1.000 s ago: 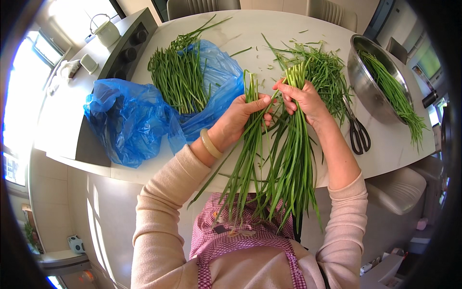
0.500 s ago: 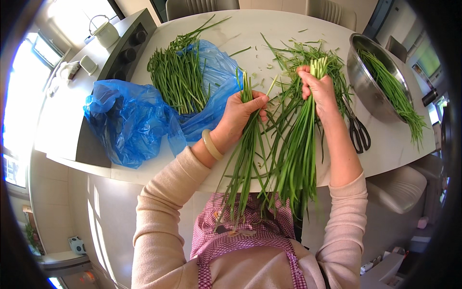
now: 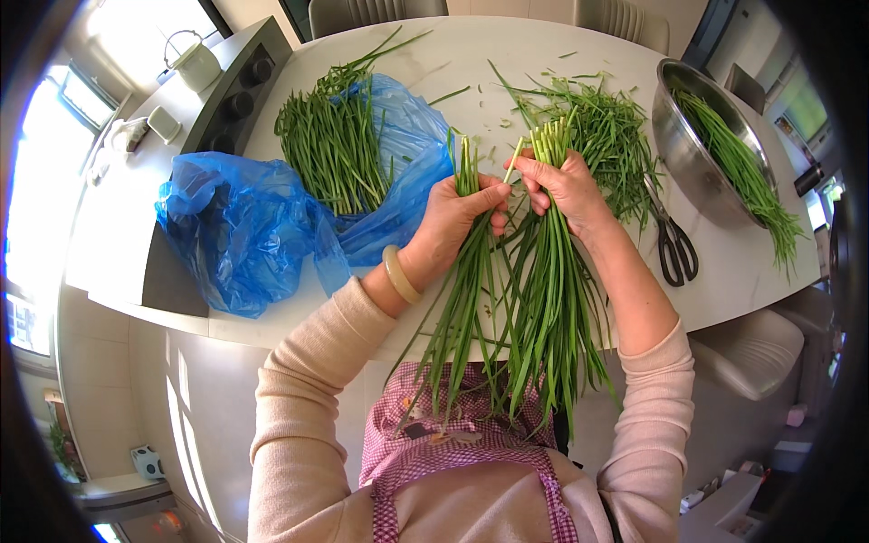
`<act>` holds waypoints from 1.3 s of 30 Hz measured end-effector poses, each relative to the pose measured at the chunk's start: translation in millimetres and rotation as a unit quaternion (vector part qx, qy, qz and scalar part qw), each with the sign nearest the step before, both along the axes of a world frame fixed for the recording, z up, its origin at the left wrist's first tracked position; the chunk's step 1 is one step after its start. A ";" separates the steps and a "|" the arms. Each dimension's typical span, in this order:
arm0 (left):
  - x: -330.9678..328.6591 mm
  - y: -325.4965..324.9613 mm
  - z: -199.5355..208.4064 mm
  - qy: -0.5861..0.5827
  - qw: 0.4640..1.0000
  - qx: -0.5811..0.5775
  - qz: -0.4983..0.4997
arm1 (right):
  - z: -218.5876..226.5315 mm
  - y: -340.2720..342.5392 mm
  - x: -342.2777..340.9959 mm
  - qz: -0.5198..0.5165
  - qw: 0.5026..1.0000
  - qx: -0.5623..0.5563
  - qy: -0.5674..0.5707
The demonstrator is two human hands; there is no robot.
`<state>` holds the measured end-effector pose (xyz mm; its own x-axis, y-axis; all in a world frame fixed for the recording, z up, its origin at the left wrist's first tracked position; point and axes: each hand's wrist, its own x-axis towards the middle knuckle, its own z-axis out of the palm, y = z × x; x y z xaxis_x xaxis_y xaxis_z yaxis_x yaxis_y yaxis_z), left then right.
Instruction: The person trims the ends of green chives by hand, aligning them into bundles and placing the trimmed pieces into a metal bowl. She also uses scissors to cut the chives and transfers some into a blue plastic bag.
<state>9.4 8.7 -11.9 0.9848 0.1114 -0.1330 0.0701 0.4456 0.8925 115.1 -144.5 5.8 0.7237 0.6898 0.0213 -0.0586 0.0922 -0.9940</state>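
Observation:
My left hand [image 3: 453,217] is closed around a thin bunch of garlic chives [image 3: 463,294], pale stem ends up and leaves hanging over the table's front edge. Close beside it, my right hand [image 3: 570,188] grips a thicker bunch of garlic chives [image 3: 550,308] the same way. Between the two hands a single pale stalk [image 3: 514,159] sticks up, pinched at the fingertips. Behind my right hand lies a loose heap of green trimmings [image 3: 608,127]. To the left, a pile of garlic chives [image 3: 330,149] rests on a blue plastic bag [image 3: 244,226].
A steel bowl [image 3: 711,176] stands tilted at the right, long chives [image 3: 738,158] drooping over its rim. Black-handled scissors [image 3: 674,244] lie between it and my right forearm. The white table [image 3: 507,45] carries scattered bits. Chairs [image 3: 742,353] surround it; a hob panel [image 3: 237,104] borders its left.
My right hand has moved left and slightly down with its bunch, coming up to my left hand, and its fingers now meet the single stalk. My left hand has stayed almost still.

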 end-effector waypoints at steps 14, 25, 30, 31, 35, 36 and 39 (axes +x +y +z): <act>-2.8 1.2 4.2 0.017 0.996 -0.079 -0.043 | 9.7 -9.9 19.1 -0.177 0.983 -0.058 0.007; -1.0 2.3 2.6 0.001 0.998 -0.068 -0.018 | 9.0 -6.7 7.2 -0.118 0.989 -0.085 -0.012; 0.6 2.8 0.8 -0.011 0.999 -0.042 -0.011 | 9.7 -5.4 4.9 -0.065 0.997 -0.042 0.019; 1.3 2.7 -0.1 -0.008 0.999 -0.041 -0.016 | 9.3 -4.0 4.3 -0.053 0.998 -0.029 0.035; 0.8 -4.6 -0.5 0.034 0.998 -0.053 -0.021 | 2.4 0.4 -0.7 -0.025 0.999 -0.017 0.015; 1.4 -3.9 -1.0 0.030 0.998 -0.040 -0.025 | 3.4 1.7 0.6 -0.066 0.997 0.007 0.036; 3.8 -1.6 -5.7 0.018 0.998 0.002 -0.053 | 10.6 -1.5 0.4 -0.116 0.990 0.040 0.067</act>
<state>13.2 7.1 -17.6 0.9858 0.0067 -0.1679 0.1487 0.4302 0.8904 115.5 -146.0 16.4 0.8628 0.5041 -0.0379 -0.1569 0.1958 -0.9680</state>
